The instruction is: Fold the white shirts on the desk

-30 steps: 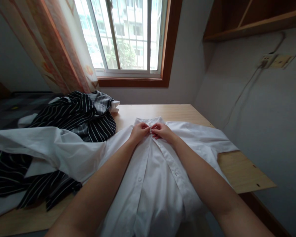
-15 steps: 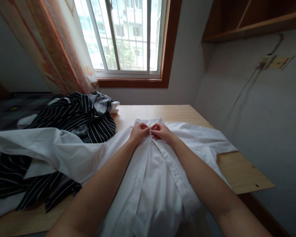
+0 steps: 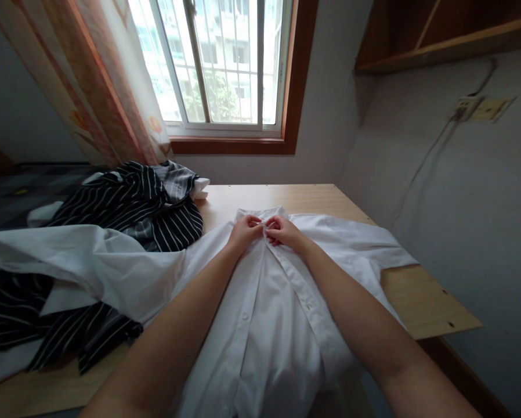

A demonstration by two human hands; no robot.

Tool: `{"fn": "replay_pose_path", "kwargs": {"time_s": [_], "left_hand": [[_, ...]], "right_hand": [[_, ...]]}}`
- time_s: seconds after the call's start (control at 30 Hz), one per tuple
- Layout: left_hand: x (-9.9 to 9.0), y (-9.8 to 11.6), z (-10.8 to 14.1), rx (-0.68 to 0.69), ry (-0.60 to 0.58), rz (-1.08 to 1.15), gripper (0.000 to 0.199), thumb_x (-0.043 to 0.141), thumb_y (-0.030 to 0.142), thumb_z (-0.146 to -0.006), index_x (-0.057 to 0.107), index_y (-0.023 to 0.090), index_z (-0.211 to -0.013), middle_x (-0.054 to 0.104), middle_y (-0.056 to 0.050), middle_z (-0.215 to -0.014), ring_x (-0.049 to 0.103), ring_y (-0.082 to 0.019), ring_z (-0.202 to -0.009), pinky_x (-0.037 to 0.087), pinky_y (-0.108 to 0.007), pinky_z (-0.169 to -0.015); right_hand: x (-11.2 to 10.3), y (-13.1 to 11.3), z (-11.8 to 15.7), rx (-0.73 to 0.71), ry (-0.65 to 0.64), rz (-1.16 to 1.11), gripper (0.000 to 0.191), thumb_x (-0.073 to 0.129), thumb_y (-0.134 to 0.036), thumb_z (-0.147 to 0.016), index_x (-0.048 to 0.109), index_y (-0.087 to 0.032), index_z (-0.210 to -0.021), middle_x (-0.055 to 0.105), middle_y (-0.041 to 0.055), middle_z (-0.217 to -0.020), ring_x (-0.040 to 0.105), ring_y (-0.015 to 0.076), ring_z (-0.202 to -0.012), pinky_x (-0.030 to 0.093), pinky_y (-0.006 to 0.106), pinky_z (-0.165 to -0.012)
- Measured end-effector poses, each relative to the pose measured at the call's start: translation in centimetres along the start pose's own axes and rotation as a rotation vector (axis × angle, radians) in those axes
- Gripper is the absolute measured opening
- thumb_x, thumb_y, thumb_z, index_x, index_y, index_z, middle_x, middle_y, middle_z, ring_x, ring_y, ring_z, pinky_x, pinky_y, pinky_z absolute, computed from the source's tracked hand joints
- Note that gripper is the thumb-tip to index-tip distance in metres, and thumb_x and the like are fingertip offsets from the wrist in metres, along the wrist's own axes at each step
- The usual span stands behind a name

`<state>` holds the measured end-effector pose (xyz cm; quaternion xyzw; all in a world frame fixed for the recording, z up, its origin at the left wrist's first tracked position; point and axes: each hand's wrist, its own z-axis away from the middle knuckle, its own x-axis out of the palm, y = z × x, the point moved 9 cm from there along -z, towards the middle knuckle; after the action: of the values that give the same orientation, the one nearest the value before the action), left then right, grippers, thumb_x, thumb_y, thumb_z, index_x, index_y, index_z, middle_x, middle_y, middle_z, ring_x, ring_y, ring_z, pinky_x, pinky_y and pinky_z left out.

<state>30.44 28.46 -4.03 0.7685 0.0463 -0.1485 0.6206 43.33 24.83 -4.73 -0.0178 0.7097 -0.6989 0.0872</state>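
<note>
A white button-up shirt [image 3: 282,325] lies face up with its collar [image 3: 260,212] at the far end and its sleeves spread to both sides. Just below the collar, my left hand [image 3: 246,231] pinches the front edge of the shirt. Close beside it, my right hand [image 3: 282,230] pinches the other front edge, fingertips almost touching the left ones. Whatever button sits between the fingers is hidden. Further down, the two front plackets hang apart, and a button [image 3: 245,317] shows on the left one.
Black-and-white striped clothes [image 3: 156,197] are heaped to the left, partly under the shirt's left sleeve [image 3: 125,267]. The wooden table [image 3: 417,296] ends at the right near the wall. Behind stand a window [image 3: 225,69] and a curtain [image 3: 99,81]; a shelf [image 3: 452,49] hangs upper right.
Both hands stay pinched at the shirt front below the collar, with hardly any movement. The whole view has shifted very slightly.
</note>
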Motion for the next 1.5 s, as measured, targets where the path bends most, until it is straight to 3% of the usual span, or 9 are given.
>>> {"fn": "replay_pose_path", "kwargs": {"time_s": [0.2,0.47,0.7,0.8,1.0,1.13,1.3,1.5], "left_hand": [[0.2,0.3,0.1,0.020,-0.007,0.015,0.025,0.065,0.026,-0.063,0.062,0.016,-0.086,0.061,0.003,-0.062,0.055,-0.013,-0.057,0.040,-0.023,-0.054],[0.2,3.6,1.6,0.223,0.024,-0.084,0.030,0.059,0.019,-0.066,0.063,0.017,-0.095,0.055,0.006,-0.063,0.049,-0.010,-0.057,0.036,-0.022,-0.056],[0.6,1.8,1.0,0.092,-0.059,0.033,0.034,0.066,0.026,-0.066,0.057,0.017,-0.098,0.060,0.004,-0.067,0.054,-0.012,-0.060,0.040,-0.023,-0.058],[0.5,1.7,1.0,0.090,-0.036,0.001,0.032,0.068,0.023,-0.065,0.057,0.017,-0.095,0.059,0.005,-0.065,0.055,-0.012,-0.060,0.040,-0.024,-0.059],[0.7,2.2,1.3,0.129,-0.047,-0.027,0.030,0.065,0.021,-0.068,0.054,0.019,-0.096,0.054,0.008,-0.062,0.050,-0.011,-0.056,0.036,-0.022,-0.055],[1.0,3.3,1.8,0.232,-0.078,-0.128,0.023,0.059,0.018,-0.072,0.051,0.021,-0.094,0.051,0.007,-0.064,0.049,-0.012,-0.058,0.036,-0.023,-0.057],[1.1,5.4,2.8,0.423,-0.003,-0.427,0.026,0.056,0.010,-0.072,0.055,0.023,-0.094,0.055,0.003,-0.071,0.053,-0.017,-0.073,0.040,-0.028,-0.071],[0.7,3.3,1.7,0.255,-0.030,-0.129,0.024,0.061,0.018,-0.072,0.050,0.022,-0.094,0.051,0.007,-0.066,0.048,-0.012,-0.059,0.037,-0.023,-0.058]], "right_hand": [[0.1,-0.1,0.0,0.003,-0.005,0.012,0.023,0.068,-0.012,-0.076,0.050,-0.019,-0.089,0.056,-0.0094,-0.054,0.055,0.0077,-0.043,0.048,0.016,-0.041],[-0.3,-0.4,0.2,0.021,0.106,0.003,0.014,0.058,-0.028,-0.093,0.049,-0.019,-0.086,0.055,-0.0081,-0.051,0.052,0.0068,-0.037,0.045,0.016,-0.038],[-0.8,-0.8,0.0,-0.004,0.118,0.131,0.017,0.062,-0.028,-0.090,0.053,-0.019,-0.078,0.050,-0.0085,-0.045,0.041,0.0061,-0.031,0.030,0.016,-0.031],[-0.6,-0.5,-0.2,0.030,0.067,0.129,0.019,0.061,-0.030,-0.090,0.055,-0.018,-0.076,0.049,-0.0083,-0.044,0.039,0.0056,-0.031,0.027,0.016,-0.031],[-0.5,-0.1,-1.0,-0.011,0.079,0.221,0.026,0.058,-0.026,-0.091,0.053,-0.020,-0.066,0.047,-0.0075,-0.041,0.040,0.0076,-0.032,0.028,0.019,-0.033],[-0.5,-0.1,-1.3,-0.039,0.073,0.260,0.026,0.056,-0.025,-0.092,0.053,-0.019,-0.066,0.047,-0.0074,-0.041,0.042,0.0075,-0.033,0.029,0.018,-0.034],[0.0,-0.1,-0.6,0.040,-0.017,0.209,0.028,0.050,-0.025,-0.095,0.051,-0.019,-0.068,0.047,-0.0075,-0.042,0.038,0.0052,-0.030,0.023,0.017,-0.030],[-0.6,-0.8,0.2,0.018,0.033,0.156,0.009,0.059,-0.023,-0.092,0.054,-0.018,-0.086,0.054,-0.0085,-0.049,0.044,0.0044,-0.033,0.029,0.013,-0.031]]}}
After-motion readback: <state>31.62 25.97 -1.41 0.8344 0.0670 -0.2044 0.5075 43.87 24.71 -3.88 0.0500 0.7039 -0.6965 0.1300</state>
